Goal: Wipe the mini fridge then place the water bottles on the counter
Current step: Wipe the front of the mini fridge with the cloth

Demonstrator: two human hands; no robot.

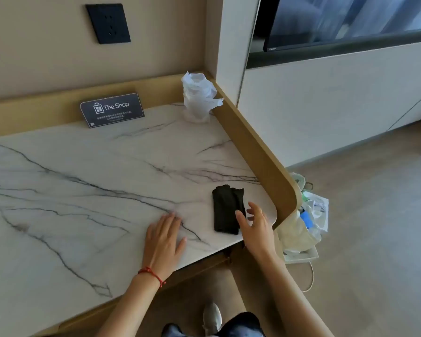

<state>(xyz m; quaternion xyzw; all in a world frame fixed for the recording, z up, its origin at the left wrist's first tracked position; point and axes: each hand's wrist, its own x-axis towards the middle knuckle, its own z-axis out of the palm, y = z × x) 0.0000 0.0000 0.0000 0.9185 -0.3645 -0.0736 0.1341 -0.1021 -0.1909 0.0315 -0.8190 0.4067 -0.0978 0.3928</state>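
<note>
Fingers point(240, 218) of your right hand point(255, 227) are spreading empty just right of the cloth point(226, 207), which is lying lengthwise away from you on the counter point(107, 181), nearer than your flat left hand point(163, 237).

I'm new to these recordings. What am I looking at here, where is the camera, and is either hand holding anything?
There is no machine: a person works with bare hands, and one wide camera on their head looks down at them. The left hand, with a red string at the wrist, lies flat on the marble counter. The right hand is open, reaching at a folded black cloth; it holds nothing yet. At the back stand a "The Shop" sign and crumpled white plastic. Bags sit on the floor. No fridge or bottles show.
</note>
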